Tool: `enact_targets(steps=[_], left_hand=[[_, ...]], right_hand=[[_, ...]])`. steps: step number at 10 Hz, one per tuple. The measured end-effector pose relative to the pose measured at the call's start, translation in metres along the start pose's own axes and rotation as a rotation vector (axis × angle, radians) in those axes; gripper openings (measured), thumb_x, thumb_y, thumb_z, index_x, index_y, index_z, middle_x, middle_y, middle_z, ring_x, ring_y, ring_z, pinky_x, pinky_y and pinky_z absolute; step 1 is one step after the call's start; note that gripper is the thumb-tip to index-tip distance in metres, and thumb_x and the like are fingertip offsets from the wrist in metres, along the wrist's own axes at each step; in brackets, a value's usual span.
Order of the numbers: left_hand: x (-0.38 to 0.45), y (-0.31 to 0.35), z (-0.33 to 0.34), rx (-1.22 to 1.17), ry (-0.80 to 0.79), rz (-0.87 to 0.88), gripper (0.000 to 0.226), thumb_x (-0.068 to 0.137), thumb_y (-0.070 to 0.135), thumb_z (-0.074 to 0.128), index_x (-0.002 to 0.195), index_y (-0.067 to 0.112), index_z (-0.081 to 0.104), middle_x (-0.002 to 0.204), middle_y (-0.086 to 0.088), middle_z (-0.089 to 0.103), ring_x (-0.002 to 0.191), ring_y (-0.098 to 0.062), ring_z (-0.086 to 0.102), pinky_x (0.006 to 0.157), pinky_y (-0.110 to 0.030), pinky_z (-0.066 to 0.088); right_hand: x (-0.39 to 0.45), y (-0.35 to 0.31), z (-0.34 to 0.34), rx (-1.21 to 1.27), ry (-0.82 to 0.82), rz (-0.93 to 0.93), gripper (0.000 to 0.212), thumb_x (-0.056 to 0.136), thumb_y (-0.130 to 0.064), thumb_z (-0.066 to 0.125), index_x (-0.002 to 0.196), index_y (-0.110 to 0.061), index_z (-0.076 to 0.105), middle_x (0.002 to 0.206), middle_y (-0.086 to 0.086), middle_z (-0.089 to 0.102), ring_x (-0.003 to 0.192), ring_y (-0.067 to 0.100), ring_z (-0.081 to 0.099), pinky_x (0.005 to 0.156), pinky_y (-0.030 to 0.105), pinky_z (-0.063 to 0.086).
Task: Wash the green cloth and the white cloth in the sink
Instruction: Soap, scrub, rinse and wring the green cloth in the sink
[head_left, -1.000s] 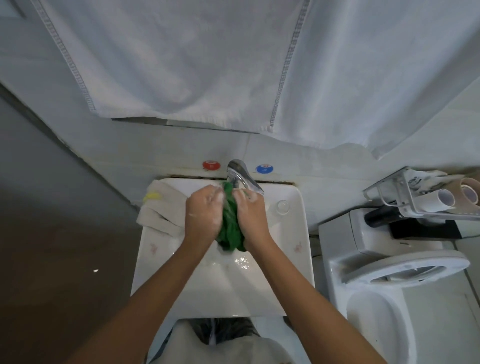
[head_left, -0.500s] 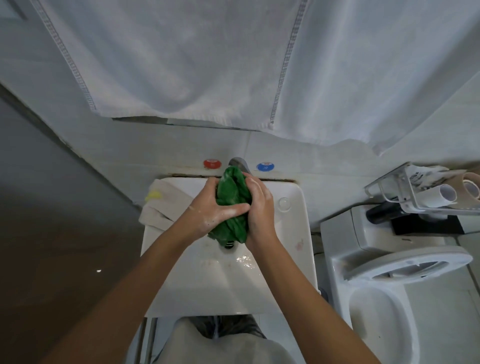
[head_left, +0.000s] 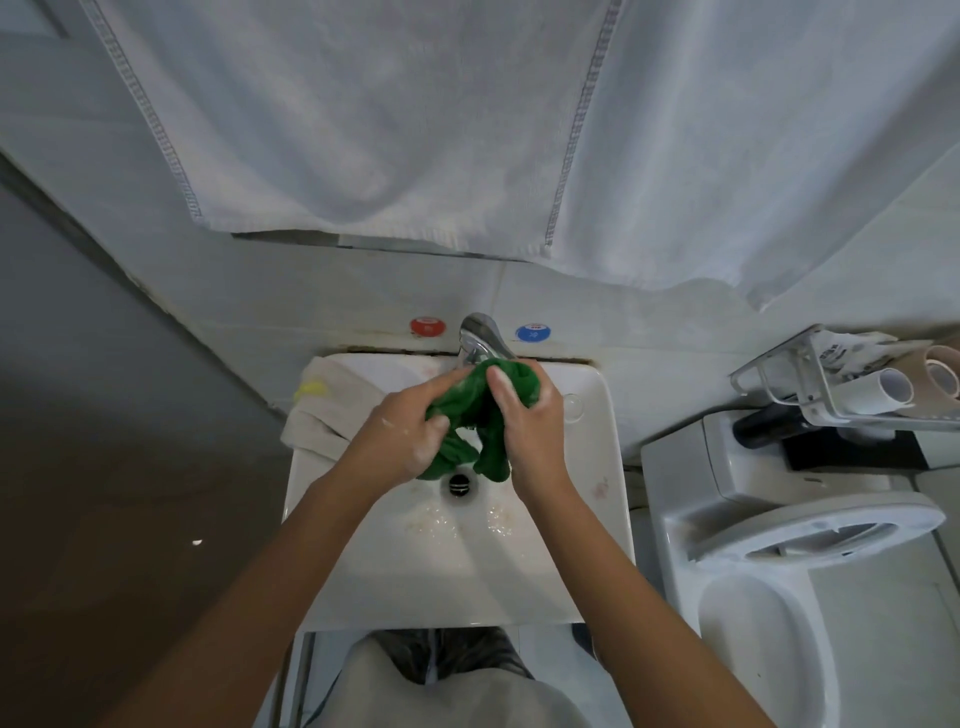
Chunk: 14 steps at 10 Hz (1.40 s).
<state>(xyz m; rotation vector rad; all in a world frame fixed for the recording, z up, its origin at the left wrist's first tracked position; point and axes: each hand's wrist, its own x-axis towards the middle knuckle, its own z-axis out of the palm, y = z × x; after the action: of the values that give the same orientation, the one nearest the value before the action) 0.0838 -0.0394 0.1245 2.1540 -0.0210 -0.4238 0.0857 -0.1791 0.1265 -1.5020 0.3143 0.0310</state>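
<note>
The wet green cloth (head_left: 483, 415) is bunched up over the white sink (head_left: 597, 467), just below the chrome tap (head_left: 480, 343). My left hand (head_left: 400, 436) grips its left side and has soap foam on it. My right hand (head_left: 530, 421) grips its right side, thumb pressed into the fabric. The cloth's lower folds hang just above the drain (head_left: 458, 484). The white cloth (head_left: 322, 410) lies folded on the sink's left rim, with a small yellow tag on it.
Red (head_left: 427, 326) and blue (head_left: 533, 332) valve knobs flank the tap on the wall. A large white towel (head_left: 467, 119) hangs above. A toilet (head_left: 779, 545) stands right of the sink, with a wire rack (head_left: 852, 384) of rolls over its tank.
My hands have pulled slightly apart and spread the green cloth, which was squeezed tight between them. The drain, hidden before, now shows below the cloth.
</note>
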Motion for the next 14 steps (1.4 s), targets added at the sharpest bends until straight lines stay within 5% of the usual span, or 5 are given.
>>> enact_targets(steps=[3, 4, 7, 13, 14], left_hand=[[-0.006, -0.001, 0.005, 0.09, 0.442, -0.025, 0.033, 0.088, 0.007, 0.041, 0.105, 0.019, 0.066, 0.093, -0.006, 0.067, 0.086, -0.026, 0.059, 0.077, -0.041, 0.05], [-0.017, 0.004, 0.002, 0.176, 0.434, 0.063, 0.024, 0.082, 0.031, 0.04, 0.088, 0.018, 0.06, 0.071, 0.003, 0.059, 0.068, -0.019, 0.054, 0.059, -0.029, 0.038], [-0.017, 0.01, 0.025, 0.17, 0.612, 0.173, 0.035, 0.088, 0.037, 0.042, 0.058, 0.019, 0.038, 0.046, 0.009, 0.032, 0.042, -0.002, 0.032, 0.045, -0.017, 0.022], [0.001, 0.021, 0.022, 0.107, 0.667, -0.03, 0.032, 0.094, 0.019, 0.044, 0.063, 0.017, 0.041, 0.053, 0.014, 0.03, 0.049, -0.008, 0.033, 0.048, -0.021, 0.024], [-0.011, 0.025, 0.028, 0.11, 0.676, 0.169, 0.03, 0.09, 0.028, 0.041, 0.062, 0.018, 0.038, 0.052, 0.012, 0.032, 0.045, -0.009, 0.034, 0.048, -0.023, 0.025]], right_hand=[[-0.006, 0.009, -0.008, -0.494, -0.091, -0.197, 0.016, 0.099, -0.015, 0.05, 0.114, -0.012, 0.055, 0.086, -0.014, 0.057, 0.075, -0.007, 0.058, 0.067, 0.008, 0.048], [-0.007, 0.01, -0.012, -0.542, -0.164, -0.231, 0.02, 0.099, -0.016, 0.051, 0.118, -0.014, 0.057, 0.095, -0.005, 0.062, 0.083, 0.007, 0.062, 0.075, 0.025, 0.057], [-0.006, -0.011, 0.009, -0.121, 0.014, 0.047, 0.031, 0.096, -0.02, 0.052, 0.065, -0.015, 0.058, 0.057, -0.001, 0.052, 0.054, 0.009, 0.049, 0.056, 0.03, 0.045], [-0.004, -0.015, 0.029, -0.251, -0.125, 0.008, 0.032, 0.099, -0.014, 0.045, 0.07, -0.026, 0.05, 0.074, -0.005, 0.055, 0.078, 0.02, 0.055, 0.08, 0.037, 0.048], [0.012, -0.016, 0.033, -0.264, -0.094, -0.03, 0.031, 0.097, -0.01, 0.047, 0.068, -0.02, 0.051, 0.069, -0.003, 0.055, 0.062, 0.011, 0.05, 0.063, 0.02, 0.045]])
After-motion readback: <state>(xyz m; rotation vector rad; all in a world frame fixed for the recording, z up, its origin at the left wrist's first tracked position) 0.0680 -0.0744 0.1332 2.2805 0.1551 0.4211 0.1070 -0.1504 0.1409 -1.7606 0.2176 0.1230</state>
